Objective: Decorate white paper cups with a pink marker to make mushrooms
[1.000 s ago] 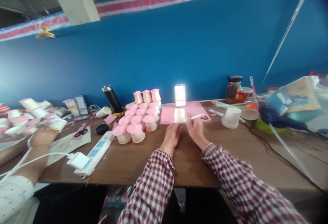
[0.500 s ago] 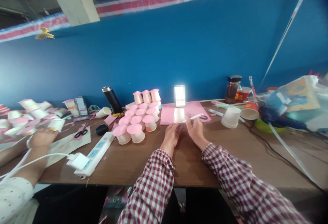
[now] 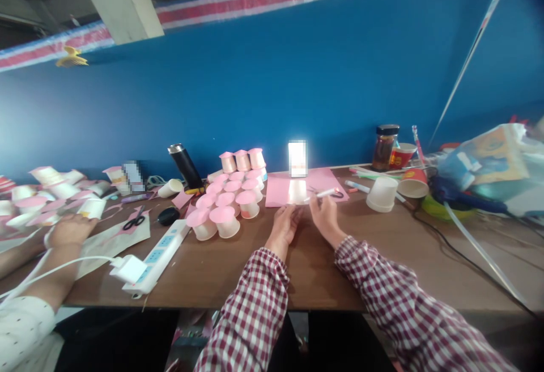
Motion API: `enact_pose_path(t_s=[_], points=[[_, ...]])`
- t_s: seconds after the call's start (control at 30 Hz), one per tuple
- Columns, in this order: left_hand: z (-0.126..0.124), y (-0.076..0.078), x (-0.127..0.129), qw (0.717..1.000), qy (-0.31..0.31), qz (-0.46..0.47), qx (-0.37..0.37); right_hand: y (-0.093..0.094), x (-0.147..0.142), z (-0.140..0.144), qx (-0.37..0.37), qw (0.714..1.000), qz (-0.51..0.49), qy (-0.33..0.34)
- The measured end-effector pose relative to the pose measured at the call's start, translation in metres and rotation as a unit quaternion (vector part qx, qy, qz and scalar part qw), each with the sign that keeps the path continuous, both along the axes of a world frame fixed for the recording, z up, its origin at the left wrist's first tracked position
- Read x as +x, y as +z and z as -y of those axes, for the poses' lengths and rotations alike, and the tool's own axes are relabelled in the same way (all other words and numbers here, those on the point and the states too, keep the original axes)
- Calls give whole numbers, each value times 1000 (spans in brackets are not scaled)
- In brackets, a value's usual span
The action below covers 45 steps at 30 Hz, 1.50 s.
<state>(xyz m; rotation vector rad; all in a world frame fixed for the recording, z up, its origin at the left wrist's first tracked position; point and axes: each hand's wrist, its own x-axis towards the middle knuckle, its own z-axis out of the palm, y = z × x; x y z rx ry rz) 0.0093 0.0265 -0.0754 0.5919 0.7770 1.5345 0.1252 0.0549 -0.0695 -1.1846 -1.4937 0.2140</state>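
My right hand (image 3: 325,216) is closed around a white marker (image 3: 325,194) with a reddish end, its tip pointing left. Just left of it, my left hand (image 3: 284,223) rests at the front edge of a pink sheet of paper (image 3: 276,187), fingers curled together; what they hold, if anything, is hidden. A bright upright phone (image 3: 297,156) stands at the back of the sheet, its glow reflected on the paper. Dark-handled scissors (image 3: 338,193) lie on the sheet behind the marker, partly covered.
Several pink-topped paper cups (image 3: 224,222) stand left of my hands, beside a power strip (image 3: 157,256) and a black flask (image 3: 186,168). A white cup (image 3: 381,195), jar (image 3: 386,148) and glue gun (image 3: 461,193) are at right. A co-worker's hand (image 3: 72,229) holds a cup at far left.
The view has shifted very slightly. Both my hands and the marker stay in practically the same place.
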Motion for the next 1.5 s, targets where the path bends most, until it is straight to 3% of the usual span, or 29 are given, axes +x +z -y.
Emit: enact_pose_path(t_s=[1.5], points=[[-4, 2, 3, 999, 18, 30, -31, 0, -5, 3, 9, 999, 14, 27]])
